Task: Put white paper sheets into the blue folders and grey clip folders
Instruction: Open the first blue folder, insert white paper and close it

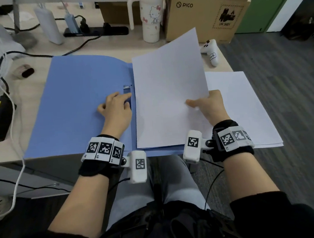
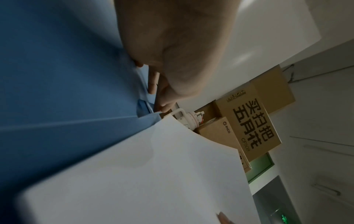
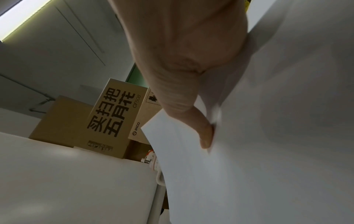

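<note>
Along the back of the desk stand a cat-printed tumbler [image 1: 150, 17], a PICO cardboard box [image 1: 206, 13], a black power strip [image 1: 96, 31], and a white game controller [image 1: 210, 52] beside the box.

Both forearms bare, reaching forward from dark sleeves, each wrist wrapped in a black band carrying white marker blocks. Left hand [image 1: 116, 108] palm down near the middle, knuckles raised, fingers [image 1: 126, 97] stretched right and resting flat on the blue folder [image 1: 73, 98] beside its spine; thumb spread out to the left. Right hand [image 1: 210, 104] further right, slightly raised, pinching the white sheet [image 1: 169, 92] at its right edge: thumb [image 3: 203, 133] pressed on top, pointing left, remaining fingers hidden beneath. Hands well apart, wrists roughly level.
</note>
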The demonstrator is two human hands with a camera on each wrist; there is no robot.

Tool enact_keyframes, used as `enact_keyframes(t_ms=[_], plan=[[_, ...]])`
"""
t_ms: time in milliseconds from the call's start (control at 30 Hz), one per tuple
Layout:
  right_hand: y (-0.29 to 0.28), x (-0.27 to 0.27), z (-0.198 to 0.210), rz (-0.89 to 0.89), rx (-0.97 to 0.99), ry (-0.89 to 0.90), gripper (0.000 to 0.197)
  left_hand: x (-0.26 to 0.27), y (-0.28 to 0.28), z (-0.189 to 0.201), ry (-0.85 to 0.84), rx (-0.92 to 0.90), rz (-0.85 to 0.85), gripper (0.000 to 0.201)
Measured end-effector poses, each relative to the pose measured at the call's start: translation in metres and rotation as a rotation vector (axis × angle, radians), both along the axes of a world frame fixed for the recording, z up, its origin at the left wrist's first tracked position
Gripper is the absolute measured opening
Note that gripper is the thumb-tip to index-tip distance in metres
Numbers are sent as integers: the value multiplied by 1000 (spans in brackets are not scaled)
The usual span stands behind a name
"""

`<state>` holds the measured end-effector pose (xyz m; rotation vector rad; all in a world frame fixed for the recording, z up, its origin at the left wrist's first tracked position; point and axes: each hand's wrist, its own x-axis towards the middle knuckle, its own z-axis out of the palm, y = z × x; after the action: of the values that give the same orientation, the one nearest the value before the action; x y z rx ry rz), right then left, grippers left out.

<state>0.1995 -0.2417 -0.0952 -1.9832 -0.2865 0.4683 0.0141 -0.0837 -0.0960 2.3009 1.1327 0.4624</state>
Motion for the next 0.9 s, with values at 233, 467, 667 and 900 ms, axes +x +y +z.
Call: enact_keyframes(t_ms=[233,467,667,900], plan=[[5,-6,-11,-8,-29,41,42,-11,-1,-7,6,-57,-42,49],[9,-11,-10,14,-67,-19,22,-16,7,-16,34,-94,-83,53],[13,-12,-9,7,-99,-49,33,-17,3,-15,36,-97,-65,53],[15,-13,-7,17,-143,-87,26,-17,0,-13,18,-44,-119,52]])
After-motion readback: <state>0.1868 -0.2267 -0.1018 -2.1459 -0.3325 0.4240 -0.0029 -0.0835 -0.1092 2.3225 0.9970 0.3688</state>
